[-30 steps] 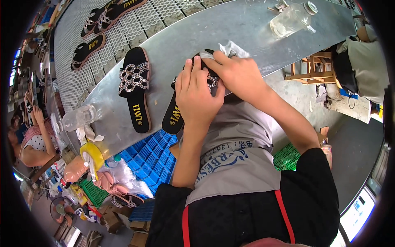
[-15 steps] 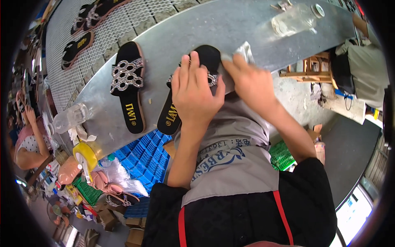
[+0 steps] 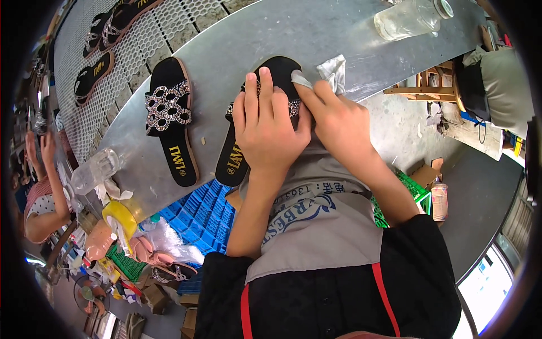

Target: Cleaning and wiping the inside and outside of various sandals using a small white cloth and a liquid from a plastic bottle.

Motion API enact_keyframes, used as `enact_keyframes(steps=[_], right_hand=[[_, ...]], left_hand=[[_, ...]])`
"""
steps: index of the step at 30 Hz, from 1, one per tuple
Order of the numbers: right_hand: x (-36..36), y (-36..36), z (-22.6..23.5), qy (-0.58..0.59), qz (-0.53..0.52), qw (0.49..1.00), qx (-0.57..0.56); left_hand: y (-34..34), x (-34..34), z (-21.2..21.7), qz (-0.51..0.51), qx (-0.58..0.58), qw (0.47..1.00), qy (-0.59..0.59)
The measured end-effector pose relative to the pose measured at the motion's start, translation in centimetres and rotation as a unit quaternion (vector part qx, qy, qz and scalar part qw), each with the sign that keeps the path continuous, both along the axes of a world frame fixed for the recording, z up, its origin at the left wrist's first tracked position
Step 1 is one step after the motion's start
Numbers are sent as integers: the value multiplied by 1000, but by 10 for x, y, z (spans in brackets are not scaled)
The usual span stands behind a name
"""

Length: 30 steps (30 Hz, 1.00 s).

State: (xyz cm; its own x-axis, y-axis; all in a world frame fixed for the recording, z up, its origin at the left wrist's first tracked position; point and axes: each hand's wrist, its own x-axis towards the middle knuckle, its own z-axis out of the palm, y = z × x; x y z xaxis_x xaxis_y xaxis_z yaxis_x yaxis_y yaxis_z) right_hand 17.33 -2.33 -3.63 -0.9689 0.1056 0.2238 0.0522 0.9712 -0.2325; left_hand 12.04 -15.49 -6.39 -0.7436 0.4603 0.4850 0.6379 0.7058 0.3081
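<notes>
Centre of frame: the left hand (image 3: 268, 135) lies flat, fingers extended, pressing a black sandal (image 3: 248, 141) onto the metal table (image 3: 339, 34). The right hand (image 3: 339, 121) pinches a white cloth (image 3: 327, 73) against the sandal's jewelled strap. Left of centre lies a second sandal (image 3: 169, 121); upper right, a clear bottle (image 3: 406, 17).

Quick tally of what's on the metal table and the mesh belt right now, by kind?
Black sandals on the table: 2, one under the left hand and right hand at, one beside it
Black sandals on the mesh belt: 3 in view
White cloth: 1
Clear plastic bottles: 2
Total: 8
</notes>
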Motion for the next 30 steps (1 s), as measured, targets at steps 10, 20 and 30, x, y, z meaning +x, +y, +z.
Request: enact_keyframes(steps=[10,20,30], right_hand=[[-14,8,5,-15,17,1000,3],[-14,11,4,-12,41,999,9],[-21,19,-4,19,68,997,26]], left_hand=[[-2,1,2,-19,-20,1000,0],[-3,5,0,-9,-16,1000,4],[-3,7,-2,-8,-10,1000,17]])
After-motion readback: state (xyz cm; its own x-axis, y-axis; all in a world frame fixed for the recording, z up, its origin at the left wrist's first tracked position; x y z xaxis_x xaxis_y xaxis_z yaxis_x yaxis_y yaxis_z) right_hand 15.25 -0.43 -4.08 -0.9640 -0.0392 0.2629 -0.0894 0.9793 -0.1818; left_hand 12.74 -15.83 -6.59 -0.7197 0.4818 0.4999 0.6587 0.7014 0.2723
